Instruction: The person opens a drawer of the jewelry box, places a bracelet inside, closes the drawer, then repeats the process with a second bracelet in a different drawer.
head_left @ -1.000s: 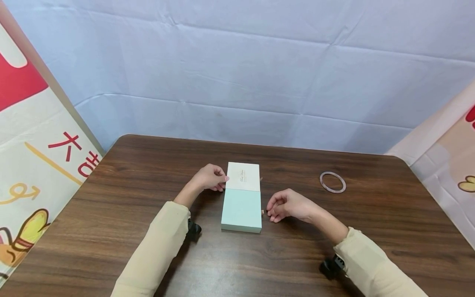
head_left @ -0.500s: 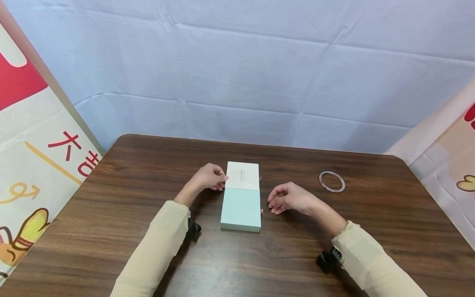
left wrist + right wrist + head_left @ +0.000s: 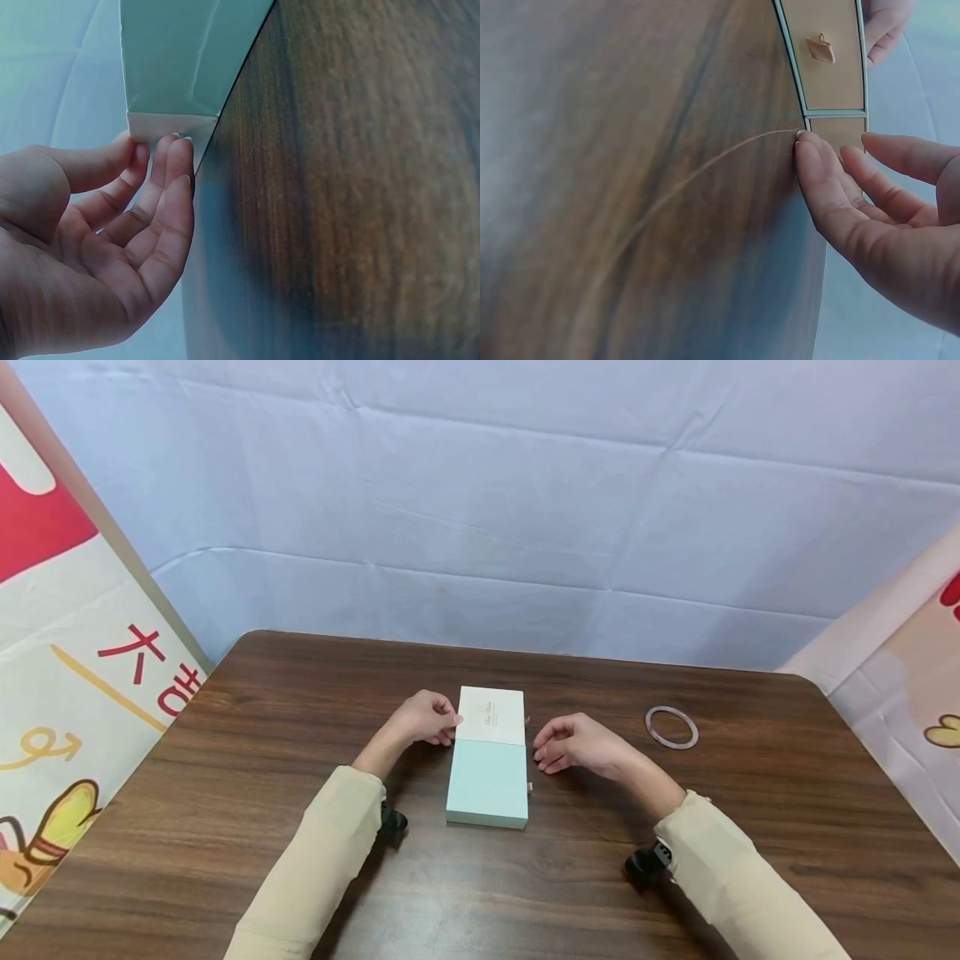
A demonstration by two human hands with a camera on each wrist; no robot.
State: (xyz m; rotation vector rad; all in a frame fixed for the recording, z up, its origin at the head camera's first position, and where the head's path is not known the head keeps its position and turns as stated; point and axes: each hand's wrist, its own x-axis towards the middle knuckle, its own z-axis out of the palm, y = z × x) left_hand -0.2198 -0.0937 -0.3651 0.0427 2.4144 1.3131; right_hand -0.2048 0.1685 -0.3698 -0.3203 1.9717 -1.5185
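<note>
Two flat boxes lie end to end on the table. A white box [image 3: 491, 715] with small printed lettering is behind, and a mint green box [image 3: 487, 783] is in front. In the right wrist view, brown panels fill their sides, and a small tab [image 3: 820, 49] hangs on the mint one. My left hand [image 3: 426, 718] rests loosely bent fingers against the left side of the white box. My right hand [image 3: 579, 743] has its fingers loosely bent by the right side of the white box. Whether its fingertips touch that box I cannot tell.
A pale translucent ring [image 3: 672, 728] lies to the right on the wooden table [image 3: 315, 685]. Behind the table's far edge hangs a light blue cloth [image 3: 480, 510]. Printed banners [image 3: 82, 677] stand at the sides. In the right wrist view, a thin pale line [image 3: 705, 165] curves across the wood.
My right hand has moved away from me along the boxes, from beside the mint green box's tab to beside the white box. My left hand has stayed in place.
</note>
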